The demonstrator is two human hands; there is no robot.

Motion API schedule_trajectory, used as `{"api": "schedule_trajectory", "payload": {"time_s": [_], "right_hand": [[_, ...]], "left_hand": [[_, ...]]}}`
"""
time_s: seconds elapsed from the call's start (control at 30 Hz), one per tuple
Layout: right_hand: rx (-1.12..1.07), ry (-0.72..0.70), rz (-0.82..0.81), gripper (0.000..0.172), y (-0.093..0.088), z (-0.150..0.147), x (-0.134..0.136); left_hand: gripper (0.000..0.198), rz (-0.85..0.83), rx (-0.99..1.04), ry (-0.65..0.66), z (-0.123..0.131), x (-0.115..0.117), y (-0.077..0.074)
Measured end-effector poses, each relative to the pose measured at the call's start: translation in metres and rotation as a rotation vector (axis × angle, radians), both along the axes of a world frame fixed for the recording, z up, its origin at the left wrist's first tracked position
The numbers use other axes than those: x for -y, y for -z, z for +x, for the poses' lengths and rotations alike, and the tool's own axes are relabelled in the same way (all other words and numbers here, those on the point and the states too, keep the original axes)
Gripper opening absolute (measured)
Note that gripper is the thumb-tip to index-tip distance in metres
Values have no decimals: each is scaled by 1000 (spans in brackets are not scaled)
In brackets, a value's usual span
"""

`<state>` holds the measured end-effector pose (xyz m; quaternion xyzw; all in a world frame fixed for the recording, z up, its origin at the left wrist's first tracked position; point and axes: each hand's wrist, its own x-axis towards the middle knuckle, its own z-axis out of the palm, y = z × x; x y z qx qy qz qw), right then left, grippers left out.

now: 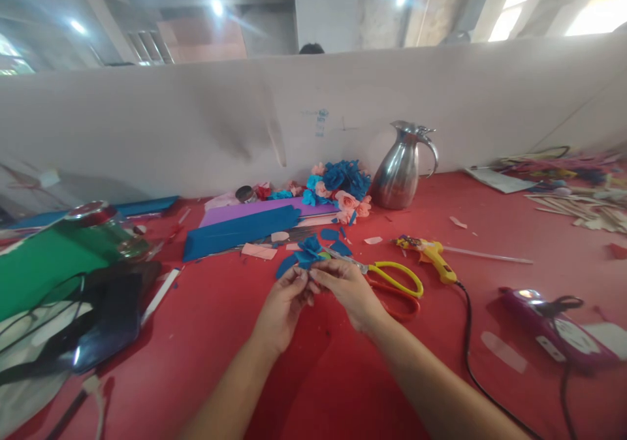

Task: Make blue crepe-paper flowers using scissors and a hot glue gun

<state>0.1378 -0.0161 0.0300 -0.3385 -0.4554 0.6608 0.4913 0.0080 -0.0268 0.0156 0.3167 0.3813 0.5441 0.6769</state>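
A small blue paper flower point(309, 251) is pinched at its base between my two hands, above the red table. My left hand point(288, 299) closes thumb and fingers on it from the left. From the right, my right hand point(349, 291) grips it with thumb and forefinger. Scissors point(396, 280) with one yellow and one red handle loop lie just beyond my right hand, blades partly hidden. Loose blue paper petals point(330, 234) lie behind the flower. Further right rests a yellow glue gun point(435, 257) with its black cord.
Blue and pink paper flowers point(345, 182) are heaped by a steel jug point(402, 166) at the back. Blue sheets point(240, 232) lie left of them. A glass jar point(115, 228) and black pouch point(108, 326) stand left; a purple power box point(558, 329) sits right. A white partition point(196, 120) rises behind.
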Motion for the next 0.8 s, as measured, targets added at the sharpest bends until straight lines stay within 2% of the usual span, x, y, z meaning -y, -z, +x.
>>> {"api": "schedule_trajectory", "payload": {"time_s": [0.3,0.47,0.6,0.8], "right_hand": [[-16,107,-31,27,7,-3,0],[3,231,-24,23,5,-4,1],[34,196,-34,21,4,-6,3],[108,163,-13,22,2,-7,6]], "left_hand": [[18,128,-265,-63,5,7,-3],[17,123,-181,-165,3,4,0],[17,68,-170,-236,0,1,-2],[15,53,-165,-235,0,2,-5]]}}
